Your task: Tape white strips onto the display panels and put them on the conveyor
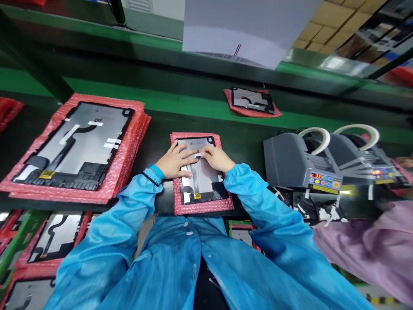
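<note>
A tablet screen panel with a silver back, black edges and a dark flex cable lies on a pink bubble-wrap sheet in front of me. My left hand rests on its left side with the fingers spread flat. From the right, my right hand reaches over the panel's upper half, thumb and forefinger pinched at a small strip of white tape. The fingers partly hide this strip and the upper end of the cable.
Pink bubble wrap is stacked at left under another panel. One more panel lies at the back. Two grey tape dispensers stand at right, near a co-worker's purple sleeve. A white paper sheet hangs overhead.
</note>
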`<state>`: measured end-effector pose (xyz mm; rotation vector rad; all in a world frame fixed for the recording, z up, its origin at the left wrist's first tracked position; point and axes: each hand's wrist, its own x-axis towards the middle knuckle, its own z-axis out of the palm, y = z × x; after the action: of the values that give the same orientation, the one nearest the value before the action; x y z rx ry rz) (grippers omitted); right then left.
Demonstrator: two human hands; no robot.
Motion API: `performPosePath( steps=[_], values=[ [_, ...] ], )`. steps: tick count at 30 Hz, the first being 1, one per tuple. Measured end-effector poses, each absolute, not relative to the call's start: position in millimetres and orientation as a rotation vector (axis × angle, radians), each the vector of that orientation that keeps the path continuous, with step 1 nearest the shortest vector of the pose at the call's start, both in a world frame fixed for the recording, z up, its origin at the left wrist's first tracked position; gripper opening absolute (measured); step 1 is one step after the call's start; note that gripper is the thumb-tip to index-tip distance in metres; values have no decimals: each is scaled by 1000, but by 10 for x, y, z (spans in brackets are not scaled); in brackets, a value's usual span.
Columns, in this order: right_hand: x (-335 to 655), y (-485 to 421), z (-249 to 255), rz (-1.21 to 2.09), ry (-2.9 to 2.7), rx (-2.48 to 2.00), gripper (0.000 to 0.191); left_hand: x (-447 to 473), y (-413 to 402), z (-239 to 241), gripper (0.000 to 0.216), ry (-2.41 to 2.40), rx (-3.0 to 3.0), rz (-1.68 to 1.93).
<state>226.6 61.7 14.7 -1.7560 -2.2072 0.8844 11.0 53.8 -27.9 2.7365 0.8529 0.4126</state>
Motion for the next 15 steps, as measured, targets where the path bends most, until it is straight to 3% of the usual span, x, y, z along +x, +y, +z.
performPosePath(
  steps=[15],
  values=[
    [2029, 616, 339, 625, -2494, -2087, 30, 112, 540, -302, 63, 837, 2759, 411]
  ],
)
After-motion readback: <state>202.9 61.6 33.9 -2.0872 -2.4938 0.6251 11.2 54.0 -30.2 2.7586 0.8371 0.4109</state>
